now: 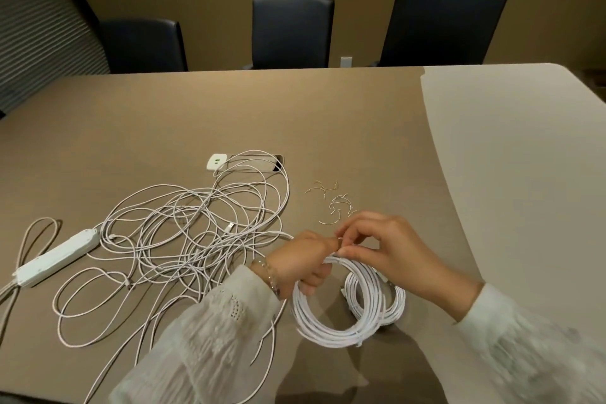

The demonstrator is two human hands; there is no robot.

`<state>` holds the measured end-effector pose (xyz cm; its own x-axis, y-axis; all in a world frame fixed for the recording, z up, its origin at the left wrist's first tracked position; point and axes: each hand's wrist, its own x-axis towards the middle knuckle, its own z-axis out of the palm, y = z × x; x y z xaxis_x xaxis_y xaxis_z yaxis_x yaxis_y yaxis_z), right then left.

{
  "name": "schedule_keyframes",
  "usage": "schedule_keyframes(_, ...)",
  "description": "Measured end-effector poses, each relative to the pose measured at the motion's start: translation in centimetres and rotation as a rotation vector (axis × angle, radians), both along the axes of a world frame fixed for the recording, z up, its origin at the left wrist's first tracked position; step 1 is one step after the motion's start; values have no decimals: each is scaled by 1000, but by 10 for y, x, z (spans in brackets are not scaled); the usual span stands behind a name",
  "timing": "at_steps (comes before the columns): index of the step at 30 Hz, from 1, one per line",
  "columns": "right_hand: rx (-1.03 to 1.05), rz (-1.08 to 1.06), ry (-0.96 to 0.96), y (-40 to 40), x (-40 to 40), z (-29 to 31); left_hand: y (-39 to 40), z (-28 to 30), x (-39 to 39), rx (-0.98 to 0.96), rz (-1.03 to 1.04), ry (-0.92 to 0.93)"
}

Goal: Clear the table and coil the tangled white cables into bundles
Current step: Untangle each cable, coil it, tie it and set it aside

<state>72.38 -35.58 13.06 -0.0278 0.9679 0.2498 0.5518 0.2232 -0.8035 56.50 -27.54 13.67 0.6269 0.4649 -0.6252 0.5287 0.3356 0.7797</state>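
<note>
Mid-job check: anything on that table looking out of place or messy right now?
Yes. A big tangle of white cable still sprawls uncoiled left of the hands, overlapping itself and running past the near table edge. Loose twist ties lie scattered beyond the right hand.

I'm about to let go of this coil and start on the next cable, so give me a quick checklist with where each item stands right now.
1. Coil held: ok. The left hand grips the white cable coil at its top.
2. Tie fastened: cannot tell. The right hand pinches at the top of the coil; the tie itself is too small to see.
3. Spare ties at hand: ok. Loose twist ties lie just beyond the hands.
4. Earlier bundle set aside: ok. A second coiled bundle sits behind the held coil.
5. Remaining cable untangled: not ok. The tangled white cables sprawl across the table.
6. Table cleared: not ok. The power strip is there.
</note>
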Motion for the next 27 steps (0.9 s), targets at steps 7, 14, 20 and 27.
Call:
schedule_keyframes(7,-92,-89,217,-9,-6,14,0,2,-10,-397,-91,-188)
schedule_keyframes(14,-216,-59,234,-17,-8,25,-6,8,-21,-176,-228,-221)
schedule_keyframes(20,-296,34,109,-22,-6,43,-9,23,-24,-37,-293,-119)
schedule_keyframes(27,-369,-11,382,-26,-1,47,-10,28,-28,-29,-215,-146)
